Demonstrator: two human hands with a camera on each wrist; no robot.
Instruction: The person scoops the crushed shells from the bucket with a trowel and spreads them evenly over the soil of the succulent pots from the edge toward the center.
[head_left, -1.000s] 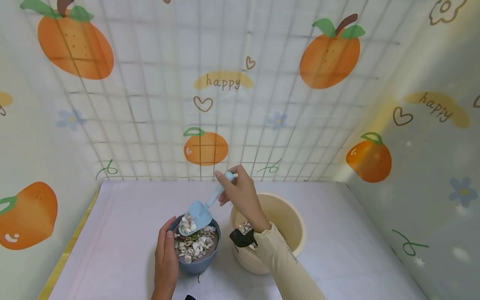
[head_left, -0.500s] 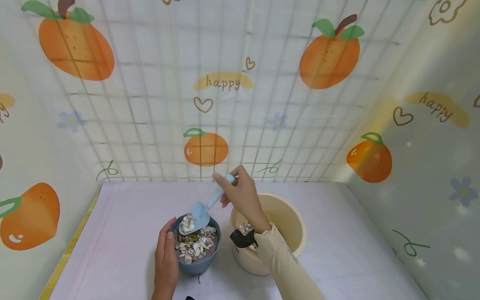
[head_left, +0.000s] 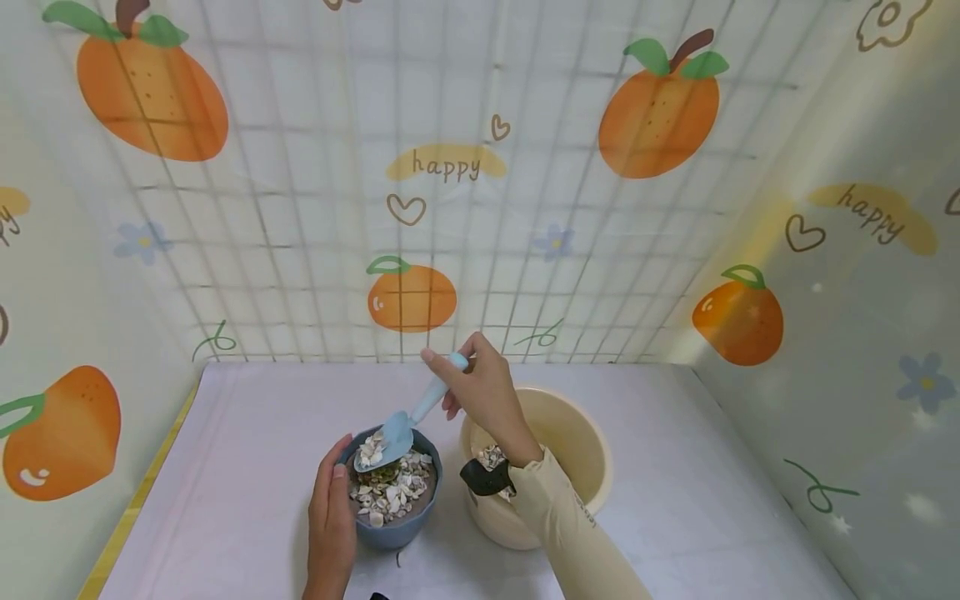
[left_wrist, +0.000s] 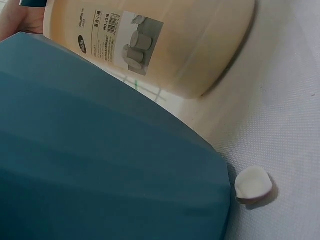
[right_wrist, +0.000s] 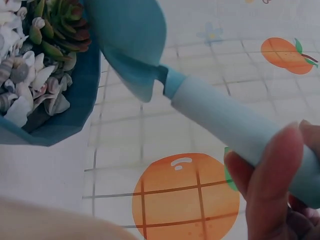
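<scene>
Light-blue hand trowel [head_left: 399, 433] slants down over the blue flowerpot [head_left: 393, 532], with white shell pieces [head_left: 370, 452] on its blade. My right hand [head_left: 483, 383] pinches its handle between thumb and fingers. Against the pot's left side, my left hand [head_left: 330, 517] holds it, fingertips at the rim. Inside the pot lie more shells [head_left: 393, 497] on a greyish surface. A green and reddish succulent [right_wrist: 65, 25] shows among the shells in the right wrist view; the blade partly hides it from the head camera.
A cream bucket [head_left: 577, 429] stands right of the pot, with shells [head_left: 491, 456] inside, partly behind the right wrist. One loose shell [left_wrist: 253, 184] lies on the white cloth [head_left: 247, 467] beside the pot. A grid screen behind printed fabric [head_left: 337, 208] closes off the back.
The trowel blade has tilted and shifted slightly left and down over the pot, its shells moving toward the tip. More of the succulent shows below it. My left hand stays on the pot.
</scene>
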